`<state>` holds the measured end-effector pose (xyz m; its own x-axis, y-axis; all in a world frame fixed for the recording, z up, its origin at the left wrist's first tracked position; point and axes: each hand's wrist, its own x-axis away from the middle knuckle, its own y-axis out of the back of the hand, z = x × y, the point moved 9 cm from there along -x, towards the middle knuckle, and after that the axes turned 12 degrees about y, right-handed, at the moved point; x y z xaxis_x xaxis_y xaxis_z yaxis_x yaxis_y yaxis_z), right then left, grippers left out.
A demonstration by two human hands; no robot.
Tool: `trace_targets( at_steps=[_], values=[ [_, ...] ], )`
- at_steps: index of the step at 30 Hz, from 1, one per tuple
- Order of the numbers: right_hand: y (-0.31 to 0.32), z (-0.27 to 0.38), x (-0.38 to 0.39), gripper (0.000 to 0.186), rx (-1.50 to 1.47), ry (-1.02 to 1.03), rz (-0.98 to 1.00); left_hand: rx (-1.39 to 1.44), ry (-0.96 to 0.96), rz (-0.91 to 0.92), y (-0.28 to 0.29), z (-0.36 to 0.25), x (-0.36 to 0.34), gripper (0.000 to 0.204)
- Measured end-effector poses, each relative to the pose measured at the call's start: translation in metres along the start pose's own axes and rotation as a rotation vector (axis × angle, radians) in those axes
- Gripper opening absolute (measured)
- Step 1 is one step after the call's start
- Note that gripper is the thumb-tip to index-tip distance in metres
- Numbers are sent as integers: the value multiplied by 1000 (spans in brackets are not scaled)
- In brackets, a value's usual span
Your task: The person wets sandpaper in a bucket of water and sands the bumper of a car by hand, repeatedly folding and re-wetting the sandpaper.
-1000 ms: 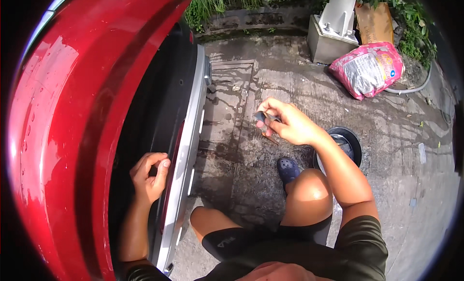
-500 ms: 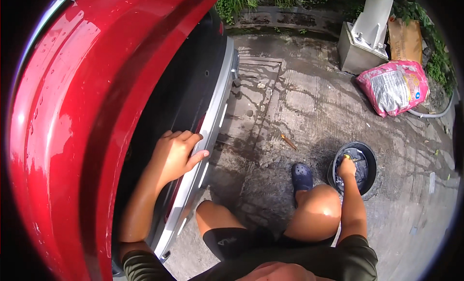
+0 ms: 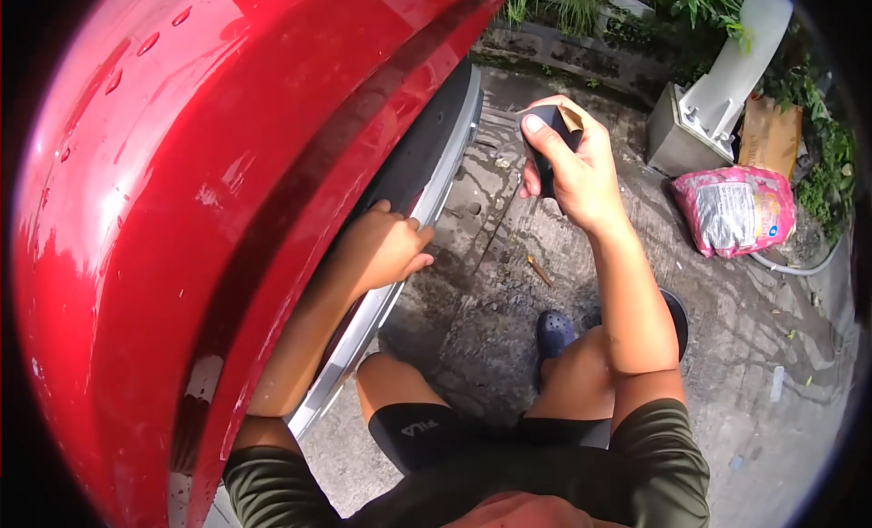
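Note:
My right hand is raised over the wet concrete, its thumb and fingers closed round a folded sheet of sandpaper, black with a tan side showing. My left hand rests on the dark panel and pale grey trim of a red car, its fingers loosely apart and holding nothing. Beside it curves the glossy red bodywork, dotted with water drops. Most of a black bucket is hidden behind my right forearm; only its rim shows.
A pink and silver sack lies at the right, by a pole's concrete base and a cardboard piece. A grey hose runs past the sack. A brown stick lies on the ground beyond my blue clog.
My right hand has come up out of the bucket and forward to the left, holding the sandpaper. My left hand has shifted slightly along the car's edge. The view has tilted.

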<state>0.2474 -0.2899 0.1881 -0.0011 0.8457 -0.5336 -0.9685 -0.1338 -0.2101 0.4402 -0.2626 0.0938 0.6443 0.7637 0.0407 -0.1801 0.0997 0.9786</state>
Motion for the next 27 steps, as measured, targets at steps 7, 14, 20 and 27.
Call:
trace_targets(
  at_steps=[7,14,20,27],
  values=[
    [-46,16,-27,20,78,112,-45,48,-23,-35,-3,-3,-3,32],
    [-50,8,-32,18,79,92,14,70,-20,-56,2,-2,-1,29],
    [-55,17,-37,19,145,201,-24,83,-13,-41,2,-2,-2,30],
    [-61,15,-31,18,119,123,-24,77,-13,-16,3,-5,-5,31]
  ],
)
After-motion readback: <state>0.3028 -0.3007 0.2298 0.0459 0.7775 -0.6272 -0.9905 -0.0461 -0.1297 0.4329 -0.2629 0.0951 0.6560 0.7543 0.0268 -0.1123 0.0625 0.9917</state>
